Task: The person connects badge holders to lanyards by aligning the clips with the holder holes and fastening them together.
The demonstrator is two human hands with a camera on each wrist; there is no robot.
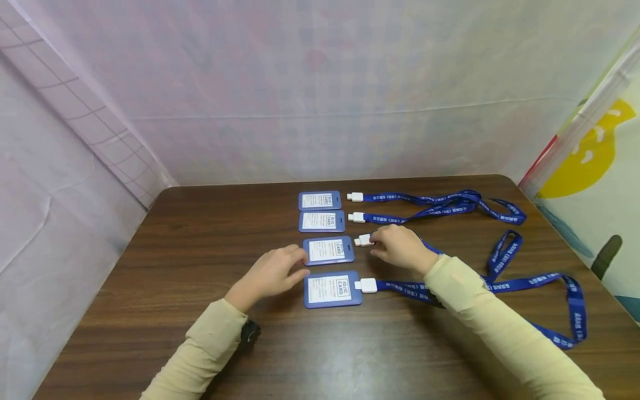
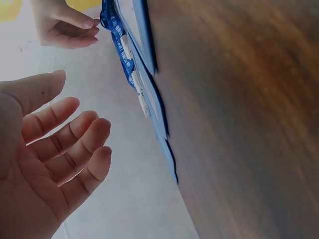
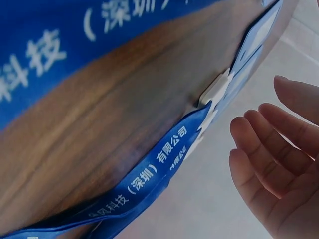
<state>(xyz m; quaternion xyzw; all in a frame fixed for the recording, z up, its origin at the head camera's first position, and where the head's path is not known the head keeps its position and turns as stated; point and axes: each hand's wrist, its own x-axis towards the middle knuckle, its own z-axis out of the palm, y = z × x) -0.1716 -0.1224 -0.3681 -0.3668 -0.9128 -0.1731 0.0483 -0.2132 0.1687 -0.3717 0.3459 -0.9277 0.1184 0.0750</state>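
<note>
Four blue-framed ID cards form a column in the head view: two far ones (image 1: 319,200) (image 1: 322,221), a third (image 1: 327,251) and the nearest (image 1: 330,289). My left hand (image 1: 270,273) is at the left edges of the two nearer cards, its fingers (image 2: 94,132) spread and loosely bent, holding nothing. My right hand (image 1: 402,247) is by the third lanyard's white clip (image 1: 363,240), which lies just right of that card; the right wrist view shows the hand (image 3: 279,159) with thumb and fingers apart. The nearest lanyard's clip (image 1: 368,285) overlaps its card's right edge.
Two far lanyards with white clips (image 1: 355,196) (image 1: 357,217) stretch right across the brown table (image 1: 200,250). Nearer blue straps (image 1: 577,311) loop around and under my right forearm. A pale curtain (image 1: 320,111) hangs behind the table.
</note>
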